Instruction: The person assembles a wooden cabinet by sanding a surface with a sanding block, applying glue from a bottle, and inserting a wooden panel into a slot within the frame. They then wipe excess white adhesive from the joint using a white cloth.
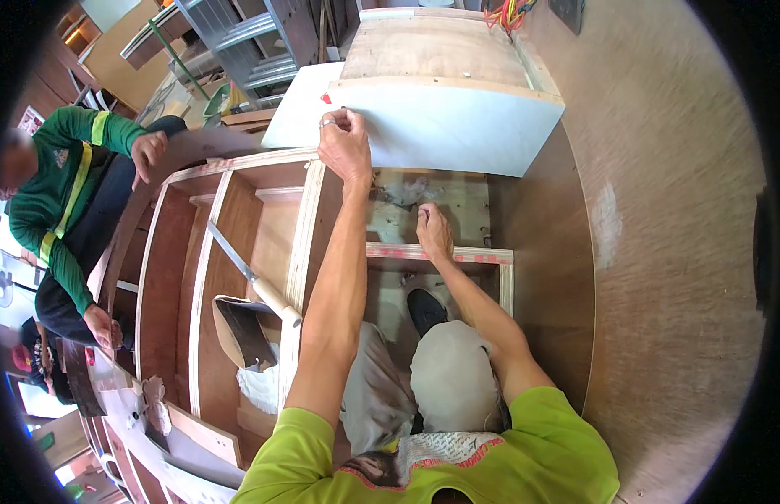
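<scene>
My left hand (pixel 344 144) is raised against the near edge of a white-faced panel (pixel 457 126), its fingers bent and pinched together. A ring shows on one finger. Whatever may be between the fingertips is too small to make out. Lower and to the right, my right hand (pixel 434 233) is closed just above a plywood frame rail (pixel 474 254) with reddish marks. Its fingers are curled, and any thing in them is hidden. The white face belongs to a wooden box (pixel 432 52). A small red spot (pixel 326 98) is on the white surface beside my left hand.
To my left is an open plywood cabinet frame (pixel 197 290), with a long-bladed tool (pixel 277 301) across it and a white rag (pixel 260 388) inside. A co-worker in green (pixel 67 181) sits beyond. A ladder (pixel 256 42) stands behind; a curved wooden wall (pixel 667 252) rises at right.
</scene>
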{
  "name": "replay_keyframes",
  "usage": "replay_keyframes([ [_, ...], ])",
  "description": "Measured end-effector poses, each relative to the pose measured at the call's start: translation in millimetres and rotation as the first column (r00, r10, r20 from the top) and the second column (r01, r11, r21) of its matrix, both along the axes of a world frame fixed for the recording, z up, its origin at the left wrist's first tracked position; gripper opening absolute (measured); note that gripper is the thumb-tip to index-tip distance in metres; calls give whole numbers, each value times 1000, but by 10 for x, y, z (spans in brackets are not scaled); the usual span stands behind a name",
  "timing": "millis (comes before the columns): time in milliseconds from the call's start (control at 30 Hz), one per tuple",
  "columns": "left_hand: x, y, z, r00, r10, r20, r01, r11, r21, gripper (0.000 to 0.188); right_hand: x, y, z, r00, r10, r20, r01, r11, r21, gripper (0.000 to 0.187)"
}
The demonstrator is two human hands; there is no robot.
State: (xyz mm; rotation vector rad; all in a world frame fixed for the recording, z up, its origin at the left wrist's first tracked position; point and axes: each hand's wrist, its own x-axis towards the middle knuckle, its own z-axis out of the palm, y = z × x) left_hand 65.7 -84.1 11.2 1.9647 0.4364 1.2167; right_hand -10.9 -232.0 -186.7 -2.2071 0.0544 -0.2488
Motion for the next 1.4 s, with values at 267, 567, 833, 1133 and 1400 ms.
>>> replay_keyframes([
  [267,44,-32,12,993,-112,47,117,986,-123,14,31,-25,-20,1000,-8,-27,7,1000,-28,21],
  [567,23,4,-87,869,-394,298,490,767,-414,15,4,-22,57,997,-9,-79,7,999,-33,24],
  [833,17,-130,-128,904,-267,333,416,731,-541,19,-5,-27,54,998,0,-59,-1,1000,-19,24],
  [1133,76,-147,-48,980,-23,195,84,947,-310,22,-3,-13,57,997,2,-72,-3,1000,-15,23],
  [1400,67,-143,-69,986,-38,164,87,950,-301,22,-18,1,87,997,9,-79,-9,1000,3,22],
])
